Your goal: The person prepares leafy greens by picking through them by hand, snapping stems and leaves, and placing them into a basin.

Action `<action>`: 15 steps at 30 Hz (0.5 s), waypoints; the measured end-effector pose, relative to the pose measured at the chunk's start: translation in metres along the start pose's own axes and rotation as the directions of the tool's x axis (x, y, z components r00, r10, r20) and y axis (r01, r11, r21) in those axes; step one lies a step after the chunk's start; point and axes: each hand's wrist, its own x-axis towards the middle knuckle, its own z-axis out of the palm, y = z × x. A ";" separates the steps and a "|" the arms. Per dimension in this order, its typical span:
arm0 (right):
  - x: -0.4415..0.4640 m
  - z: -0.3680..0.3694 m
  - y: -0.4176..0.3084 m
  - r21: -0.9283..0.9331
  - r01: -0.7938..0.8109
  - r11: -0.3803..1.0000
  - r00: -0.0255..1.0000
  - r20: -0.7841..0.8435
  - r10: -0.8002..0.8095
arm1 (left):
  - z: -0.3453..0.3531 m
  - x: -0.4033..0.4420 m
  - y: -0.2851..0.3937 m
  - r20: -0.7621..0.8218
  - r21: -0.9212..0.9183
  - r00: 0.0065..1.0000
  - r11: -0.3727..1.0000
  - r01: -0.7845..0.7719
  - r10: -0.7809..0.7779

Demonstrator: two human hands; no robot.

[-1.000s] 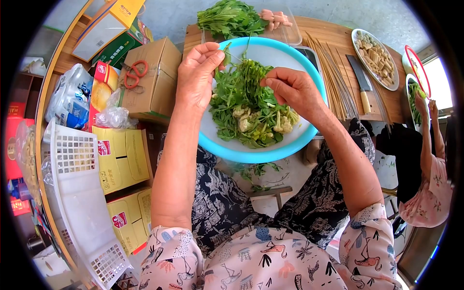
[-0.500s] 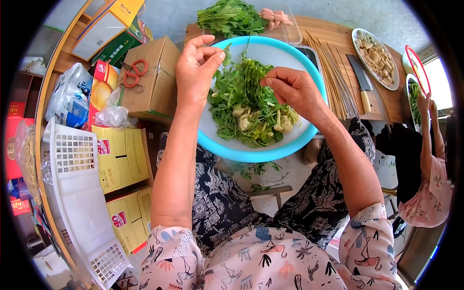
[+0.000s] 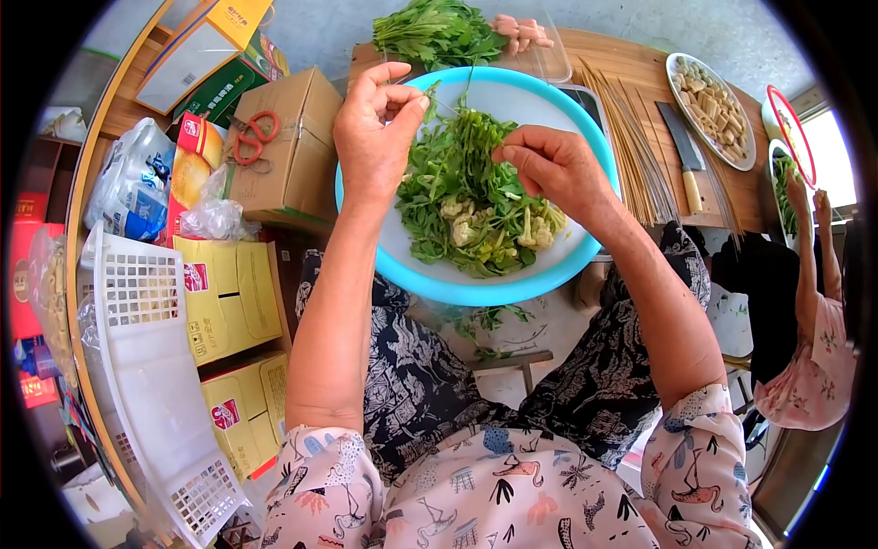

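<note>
My left fingers (image 3: 416, 109) pinch one leafy sprig (image 3: 431, 92); my right fingers (image 3: 516, 155) grasp the edge of the greens (image 3: 468, 151), heaped in one blue-rimmed basin (image 3: 457, 294) before my knees. One knife (image 3: 679, 135), one filled oval plate (image 3: 750, 154) and numerous skewers (image 3: 615, 137) rest on the wooden bench (image 3: 594, 46), beside a pale blue-grey wall (image 3: 640, 23).

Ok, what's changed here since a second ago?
The left hand's outer fingers have lifted and opened slightly away from its thumb, beside the leafy sprig. Nothing visibly let go or newly taken. The right hand stays pinched at the greens over the blue-rimmed basin.
</note>
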 end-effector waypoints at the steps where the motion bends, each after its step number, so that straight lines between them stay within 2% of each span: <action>1: 0.000 0.000 0.000 0.009 -0.006 1.000 1.000 0.004 0.006 | 0.000 0.000 0.000 -0.002 -0.004 1.000 1.000 0.002 -0.002; 6: 0.000 0.002 0.001 0.032 -0.006 0.999 1.000 0.002 0.006 | 0.001 -0.001 0.000 -0.023 0.049 1.000 0.999 -0.013 0.014; 15: 0.000 0.003 -0.001 0.089 -0.033 0.995 0.999 0.006 0.033 | 0.004 -0.002 0.002 -0.043 -0.027 0.999 0.999 0.027 -0.028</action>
